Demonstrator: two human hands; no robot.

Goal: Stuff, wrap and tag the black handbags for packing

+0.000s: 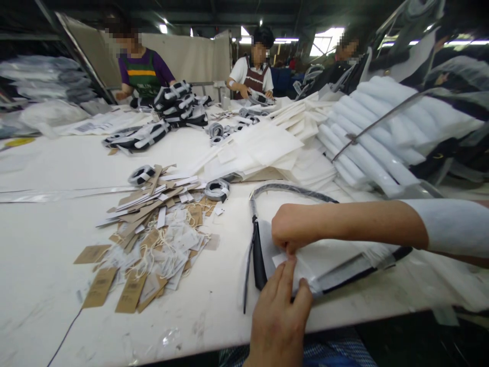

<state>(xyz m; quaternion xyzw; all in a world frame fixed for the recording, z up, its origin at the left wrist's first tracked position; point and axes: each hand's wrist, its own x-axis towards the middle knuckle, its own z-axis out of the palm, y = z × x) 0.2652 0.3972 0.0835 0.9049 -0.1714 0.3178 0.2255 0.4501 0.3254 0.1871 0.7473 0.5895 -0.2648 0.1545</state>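
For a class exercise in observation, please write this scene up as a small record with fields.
Left hand: fingertips down on the bag, thumb apart
Right hand: curled over the bag; its grip is hidden
Bag: black, lying on the table, pale sheet on it
Tags: brown and white, heaped left of the bag
Coils: two beside the tags, more farther back
People: three at the back

Single head-worn view, forward and down, close above the white worktable [49,239].
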